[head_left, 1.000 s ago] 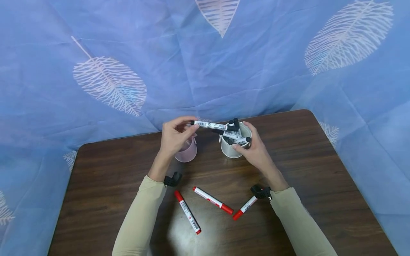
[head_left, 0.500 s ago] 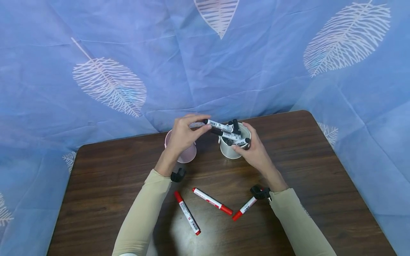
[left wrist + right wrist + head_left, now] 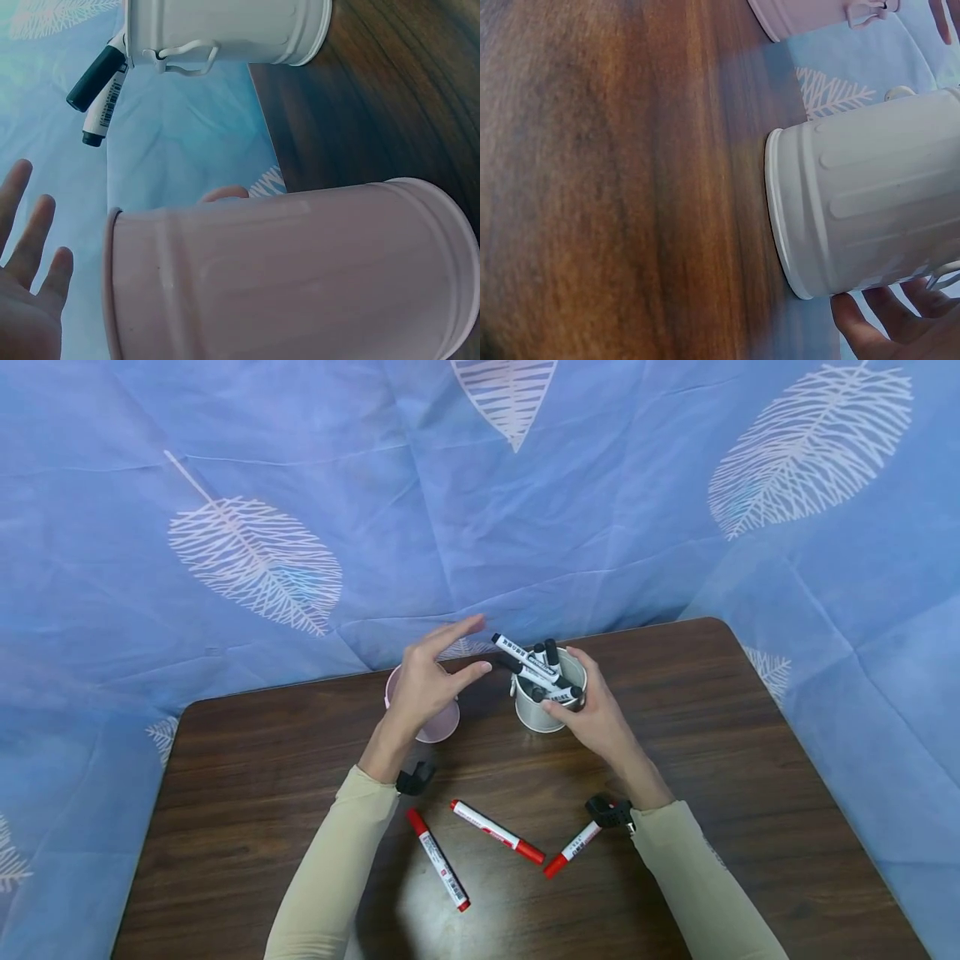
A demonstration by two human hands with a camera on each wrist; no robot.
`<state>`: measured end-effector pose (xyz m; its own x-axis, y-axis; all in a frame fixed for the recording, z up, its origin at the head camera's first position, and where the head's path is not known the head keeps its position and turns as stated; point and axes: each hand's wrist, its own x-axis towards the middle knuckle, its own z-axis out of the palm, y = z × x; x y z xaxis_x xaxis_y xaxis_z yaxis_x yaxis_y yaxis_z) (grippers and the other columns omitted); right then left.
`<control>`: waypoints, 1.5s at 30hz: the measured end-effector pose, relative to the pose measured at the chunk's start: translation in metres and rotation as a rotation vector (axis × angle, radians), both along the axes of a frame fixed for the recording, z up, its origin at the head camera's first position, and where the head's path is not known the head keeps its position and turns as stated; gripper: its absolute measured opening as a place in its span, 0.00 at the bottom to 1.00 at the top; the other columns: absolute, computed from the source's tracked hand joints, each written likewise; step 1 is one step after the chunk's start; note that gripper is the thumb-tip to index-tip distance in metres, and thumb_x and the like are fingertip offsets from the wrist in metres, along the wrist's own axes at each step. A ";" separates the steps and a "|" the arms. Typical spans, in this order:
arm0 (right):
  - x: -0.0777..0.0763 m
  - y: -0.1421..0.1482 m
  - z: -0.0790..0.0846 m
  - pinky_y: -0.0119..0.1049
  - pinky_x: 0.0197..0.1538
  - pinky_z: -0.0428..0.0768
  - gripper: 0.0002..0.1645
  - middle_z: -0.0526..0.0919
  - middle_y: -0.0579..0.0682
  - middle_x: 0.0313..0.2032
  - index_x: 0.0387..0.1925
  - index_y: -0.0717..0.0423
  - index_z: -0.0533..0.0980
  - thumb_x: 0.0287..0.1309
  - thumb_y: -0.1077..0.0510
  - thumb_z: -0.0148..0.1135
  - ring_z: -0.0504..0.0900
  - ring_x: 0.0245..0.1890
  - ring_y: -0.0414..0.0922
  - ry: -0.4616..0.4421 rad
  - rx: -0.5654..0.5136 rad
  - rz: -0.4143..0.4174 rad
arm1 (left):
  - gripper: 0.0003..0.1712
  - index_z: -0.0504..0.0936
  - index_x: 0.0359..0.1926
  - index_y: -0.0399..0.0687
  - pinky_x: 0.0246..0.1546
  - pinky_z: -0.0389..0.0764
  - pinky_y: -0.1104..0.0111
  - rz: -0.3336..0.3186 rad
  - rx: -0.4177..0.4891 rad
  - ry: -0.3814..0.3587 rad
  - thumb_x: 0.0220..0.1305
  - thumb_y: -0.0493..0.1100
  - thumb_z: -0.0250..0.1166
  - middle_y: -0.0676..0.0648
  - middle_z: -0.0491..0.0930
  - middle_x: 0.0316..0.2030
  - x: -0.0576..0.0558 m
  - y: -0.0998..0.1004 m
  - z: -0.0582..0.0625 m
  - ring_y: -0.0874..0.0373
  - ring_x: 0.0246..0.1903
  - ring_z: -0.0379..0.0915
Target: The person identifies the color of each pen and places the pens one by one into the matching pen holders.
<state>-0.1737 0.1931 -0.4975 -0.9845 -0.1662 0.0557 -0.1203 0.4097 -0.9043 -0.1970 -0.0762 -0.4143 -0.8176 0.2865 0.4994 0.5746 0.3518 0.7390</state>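
Note:
In the head view the left hand [image 3: 427,685] is spread, thumb and index apart, with nothing between them. It hovers over the pink bucket [image 3: 440,724], hiding part of its rim. Just right of its fingertips a marker [image 3: 513,650] with black ends leans out of the white bucket [image 3: 534,717], among several other black-capped markers [image 3: 536,678]. The right hand [image 3: 600,710] grips the white bucket's right side, thumb at the front rim. Fingers [image 3: 885,322] lie along the bucket's wall in the right wrist view. Two black marker ends [image 3: 97,79] jut from it in the left wrist view.
Three red markers lie on the dark wooden table [image 3: 247,810] toward the front: one at left [image 3: 438,860], one in the middle [image 3: 497,831], and a marker [image 3: 573,849] partly under the right wrist's camera. A blue leaf-print cloth [image 3: 420,510] hangs behind the table.
The left hand has moved right with a black-capped marker, lowered it into the white bucket and let go. Its fingers have spread. The right hand stays on the bucket.

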 end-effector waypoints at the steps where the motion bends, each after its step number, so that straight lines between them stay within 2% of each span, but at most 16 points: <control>1: 0.000 0.000 0.000 0.56 0.61 0.66 0.54 0.60 0.57 0.70 0.77 0.37 0.48 0.58 0.51 0.71 0.66 0.64 0.55 -0.002 0.001 0.002 | 0.35 0.76 0.65 0.43 0.45 0.80 0.57 0.005 0.010 -0.009 0.55 0.37 0.76 0.45 0.80 0.57 0.003 0.000 0.002 0.53 0.58 0.75; 2: 0.000 -0.001 0.000 0.56 0.61 0.66 0.54 0.60 0.57 0.70 0.77 0.37 0.48 0.59 0.51 0.71 0.66 0.64 0.55 -0.003 0.001 0.003 | 0.35 0.76 0.65 0.42 0.38 0.81 0.56 0.009 0.019 -0.017 0.55 0.36 0.76 0.43 0.80 0.57 0.006 0.000 0.005 0.53 0.55 0.77; 4: 0.000 -0.001 0.000 0.56 0.61 0.66 0.54 0.59 0.57 0.70 0.77 0.37 0.48 0.59 0.51 0.71 0.66 0.65 0.55 -0.010 -0.003 0.004 | 0.34 0.76 0.64 0.39 0.25 0.79 0.55 0.012 0.040 -0.031 0.55 0.34 0.75 0.41 0.80 0.57 0.013 -0.001 0.011 0.54 0.41 0.82; 5: 0.000 -0.002 -0.001 0.56 0.61 0.66 0.54 0.59 0.57 0.70 0.77 0.36 0.47 0.59 0.51 0.71 0.66 0.65 0.55 -0.014 -0.006 0.005 | 0.34 0.76 0.64 0.39 0.20 0.77 0.57 0.015 0.046 -0.037 0.55 0.34 0.75 0.40 0.80 0.57 0.017 -0.002 0.014 0.56 0.32 0.81; 7: -0.001 -0.002 -0.002 0.56 0.61 0.66 0.54 0.60 0.57 0.71 0.77 0.36 0.47 0.59 0.51 0.71 0.66 0.65 0.55 -0.015 -0.009 0.005 | 0.34 0.76 0.64 0.40 0.24 0.79 0.61 0.028 0.049 -0.042 0.55 0.33 0.75 0.40 0.80 0.56 0.024 -0.005 0.017 0.59 0.22 0.77; 9: -0.001 -0.001 -0.003 0.56 0.61 0.66 0.54 0.60 0.56 0.70 0.77 0.36 0.48 0.59 0.50 0.71 0.66 0.65 0.55 -0.012 -0.006 0.004 | 0.35 0.76 0.65 0.40 0.29 0.78 0.65 0.041 0.048 -0.042 0.55 0.32 0.74 0.40 0.80 0.56 0.030 -0.009 0.017 0.61 0.18 0.73; 11: -0.002 0.001 -0.004 0.56 0.62 0.66 0.54 0.60 0.56 0.71 0.77 0.36 0.48 0.59 0.50 0.71 0.65 0.65 0.55 -0.003 -0.006 0.005 | 0.35 0.75 0.65 0.41 0.31 0.77 0.70 0.049 0.063 -0.052 0.55 0.32 0.74 0.40 0.81 0.55 0.035 -0.014 0.015 0.60 0.22 0.75; 14: -0.002 0.005 -0.004 0.56 0.63 0.66 0.54 0.58 0.54 0.72 0.77 0.37 0.49 0.58 0.50 0.72 0.64 0.66 0.54 0.016 -0.005 0.006 | 0.35 0.74 0.65 0.38 0.37 0.78 0.69 0.055 0.100 -0.061 0.55 0.30 0.73 0.39 0.80 0.55 0.041 -0.021 0.011 0.51 0.33 0.80; 18: -0.003 0.010 -0.001 0.56 0.65 0.64 0.57 0.56 0.54 0.73 0.78 0.38 0.47 0.57 0.50 0.73 0.62 0.69 0.54 0.033 0.021 0.003 | 0.36 0.74 0.65 0.37 0.53 0.77 0.55 0.074 0.137 -0.071 0.54 0.29 0.73 0.36 0.79 0.57 0.047 -0.031 0.006 0.41 0.51 0.78; 20: -0.004 0.011 0.001 0.57 0.67 0.63 0.60 0.55 0.56 0.74 0.79 0.38 0.45 0.56 0.50 0.73 0.59 0.70 0.55 0.037 0.052 0.003 | 0.36 0.73 0.64 0.35 0.57 0.73 0.49 0.089 0.150 -0.078 0.54 0.28 0.74 0.35 0.79 0.57 0.050 -0.036 0.004 0.42 0.57 0.75; 23: -0.004 0.013 0.005 0.59 0.67 0.62 0.62 0.53 0.59 0.74 0.79 0.40 0.42 0.56 0.52 0.74 0.58 0.71 0.58 0.039 0.068 0.009 | 0.36 0.73 0.64 0.33 0.56 0.74 0.53 0.118 0.169 -0.084 0.53 0.27 0.74 0.35 0.79 0.57 0.054 -0.042 0.002 0.42 0.57 0.75; 27: -0.004 0.013 0.011 0.61 0.66 0.63 0.62 0.53 0.62 0.73 0.80 0.43 0.41 0.57 0.55 0.73 0.59 0.70 0.63 0.042 0.047 0.010 | 0.37 0.72 0.63 0.31 0.62 0.70 0.62 0.171 0.159 -0.056 0.50 0.25 0.74 0.34 0.78 0.57 0.061 -0.050 -0.002 0.43 0.59 0.73; 29: -0.003 0.013 0.013 0.62 0.65 0.64 0.62 0.54 0.62 0.73 0.80 0.42 0.41 0.57 0.55 0.73 0.60 0.69 0.64 0.047 0.049 0.005 | 0.38 0.72 0.63 0.31 0.64 0.67 0.61 0.192 0.149 -0.038 0.49 0.25 0.74 0.33 0.77 0.58 0.064 -0.054 -0.004 0.41 0.60 0.72; 33: -0.002 0.014 0.015 0.63 0.64 0.64 0.61 0.55 0.60 0.73 0.79 0.41 0.42 0.57 0.54 0.73 0.61 0.69 0.64 0.066 0.076 -0.003 | 0.41 0.70 0.64 0.29 0.65 0.64 0.47 0.198 0.152 -0.028 0.47 0.24 0.75 0.31 0.75 0.60 0.069 -0.060 -0.010 0.36 0.61 0.69; 36: -0.001 0.015 0.016 0.64 0.65 0.63 0.60 0.55 0.60 0.73 0.79 0.42 0.43 0.58 0.54 0.73 0.61 0.68 0.65 0.073 0.076 -0.003 | 0.42 0.69 0.65 0.29 0.64 0.62 0.41 0.198 0.166 -0.033 0.47 0.24 0.75 0.31 0.74 0.60 0.071 -0.063 -0.013 0.33 0.61 0.69; 45: 0.001 0.013 0.020 0.63 0.65 0.62 0.57 0.58 0.60 0.72 0.79 0.38 0.47 0.58 0.54 0.73 0.61 0.69 0.62 0.073 0.084 -0.007 | 0.43 0.69 0.64 0.27 0.62 0.64 0.41 0.224 0.202 -0.025 0.45 0.22 0.75 0.29 0.73 0.60 0.080 -0.072 -0.016 0.32 0.60 0.69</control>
